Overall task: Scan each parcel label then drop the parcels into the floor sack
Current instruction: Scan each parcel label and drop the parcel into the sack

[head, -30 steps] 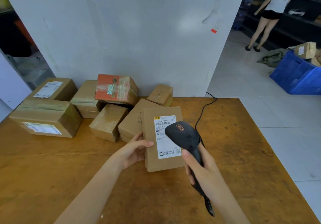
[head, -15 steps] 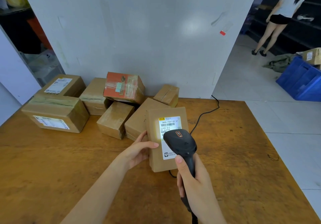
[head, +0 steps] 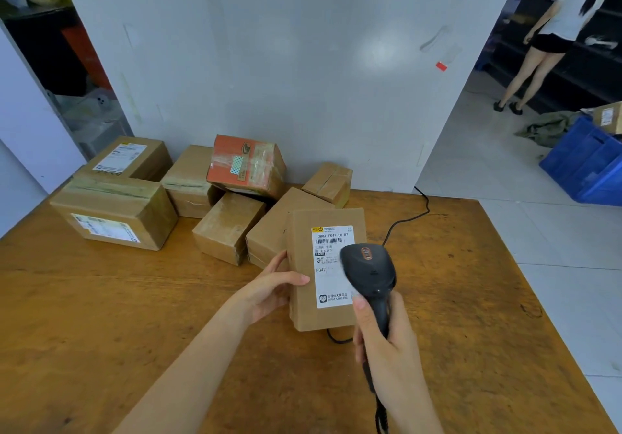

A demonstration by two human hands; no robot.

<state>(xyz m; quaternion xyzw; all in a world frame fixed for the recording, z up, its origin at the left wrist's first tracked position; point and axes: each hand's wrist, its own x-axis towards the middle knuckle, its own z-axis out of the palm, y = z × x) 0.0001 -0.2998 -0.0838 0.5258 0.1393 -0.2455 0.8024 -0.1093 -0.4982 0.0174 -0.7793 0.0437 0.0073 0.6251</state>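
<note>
You are working at the wooden table, and the pile of waiting parcels at its far left is lying just as it lay a second ago, so none of those has been touched. The flat parcel you are scanning is also staying put, face up on the table just in front of that pile.

Your left hand is still gripping the parcel's left edge, thumb laid across the top face. Your right hand is clenched round the handle of the scanner.

What is changing is the scanner. Half a second ago its head was covering the lower middle of the label; now it is sliding to the label's right edge, uncovering the printed block at the bottom. The barcode near the top is lying clear of the head and within its aim. That suggests the read is happening or only just done.

The cable is trailing off the far edge. The drop is not yet begun, and no sack is showing beside the table.
</note>
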